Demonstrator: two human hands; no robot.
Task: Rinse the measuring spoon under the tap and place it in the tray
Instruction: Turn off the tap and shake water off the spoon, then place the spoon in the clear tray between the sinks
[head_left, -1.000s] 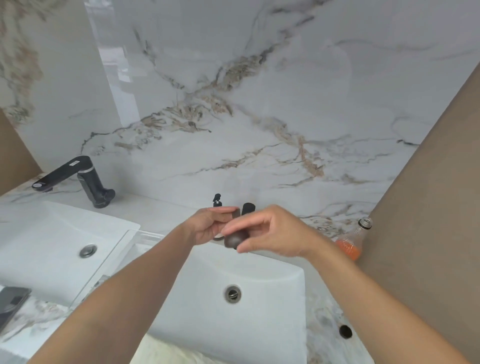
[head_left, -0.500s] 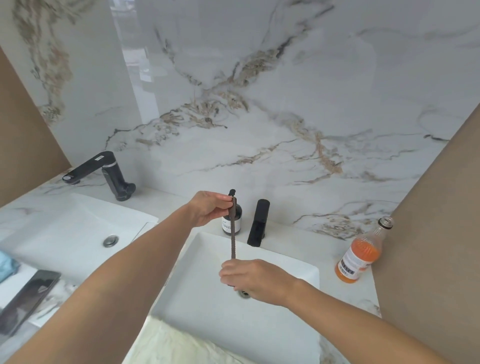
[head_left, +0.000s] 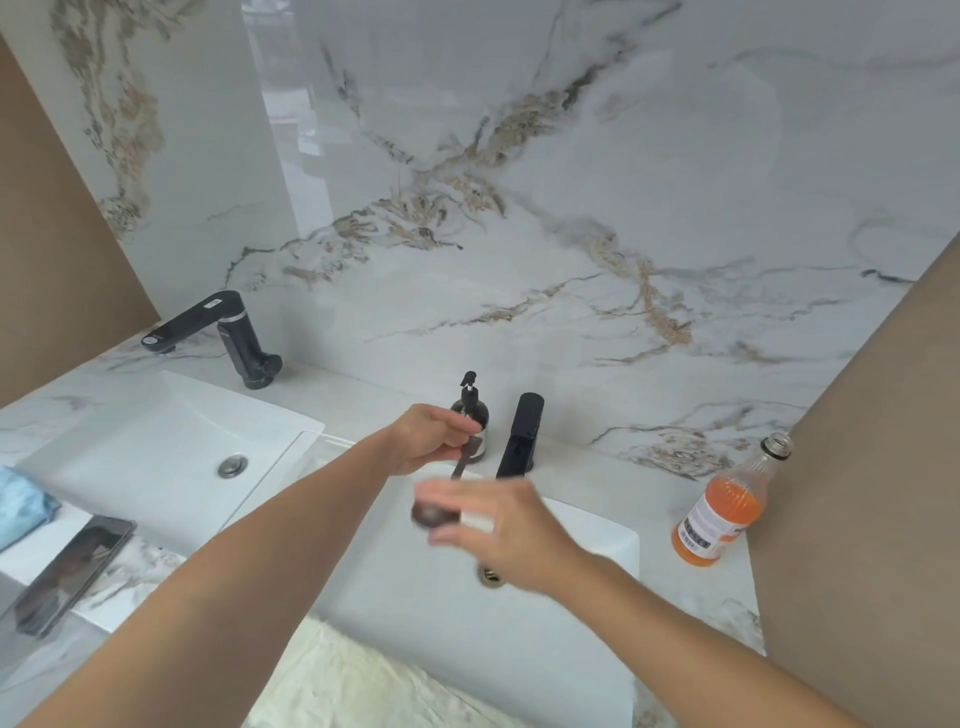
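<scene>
Glossy marble wall (head_left: 571, 208), matt black tap (head_left: 519, 439)

Bathroom vanity, domestic or hotel type. Two white rectangular basins (head_left: 156, 447) and (head_left: 587, 545) set in a marble-patterned table (head_left: 691, 587), each with a round metal drain. One matte black tap (head_left: 228, 338) behind the left basin, another (head_left: 519, 436) behind the right. Glossy veined marble wall panel (head_left: 571, 208) behind; tan walls at both sides. Dark pump soap bottle (head_left: 470, 410) beside the right tap.

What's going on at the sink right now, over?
Left hand grips measuring spoon handle over basin. Right hand at its bowl, blurred. Tap behind, no water seen.
</scene>
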